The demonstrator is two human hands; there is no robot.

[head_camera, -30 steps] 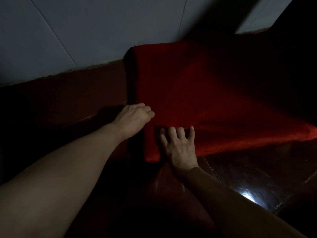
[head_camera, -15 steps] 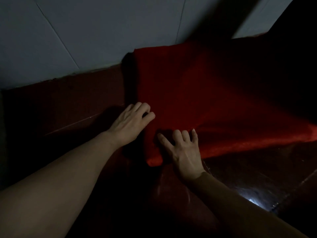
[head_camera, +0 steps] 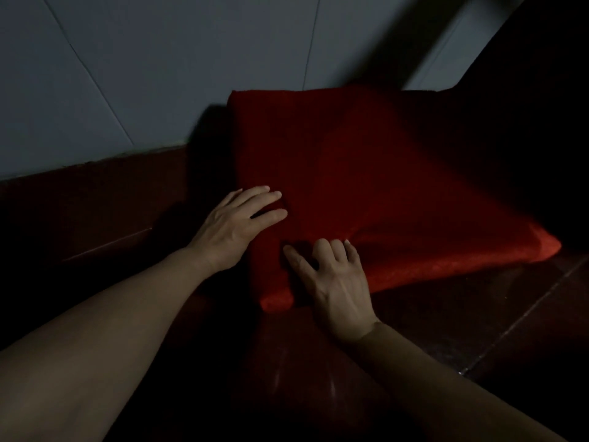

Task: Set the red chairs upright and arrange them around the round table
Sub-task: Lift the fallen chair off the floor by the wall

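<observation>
since half a second ago the left hand has straightened its fingers and slid a little further onto the red cloth, and the right hand has crept slightly up the same edge. at the far left a pale tiled wall meets a dark reddish-brown floor. the left forearm reaches in from the lower left; its hand lies flat, fingers straight and held close together, fingertips resting on the near-left side of the red chair, gripping nothing. the chair, covered in red fabric, lies tipped over on the floor against the wall, its broad red face slanting down toward the right; legs and frame are lost in the dark, so which part of it this is cannot be told. just right of the left hand, the right hand sits at the chair's near lower corner, fingers spread and bent with their tips pressed on the fabric edge, thumb out to the left; whether it actually pinches the cloth cannot be told. further right a glossy floor seam runs diagonally.
</observation>
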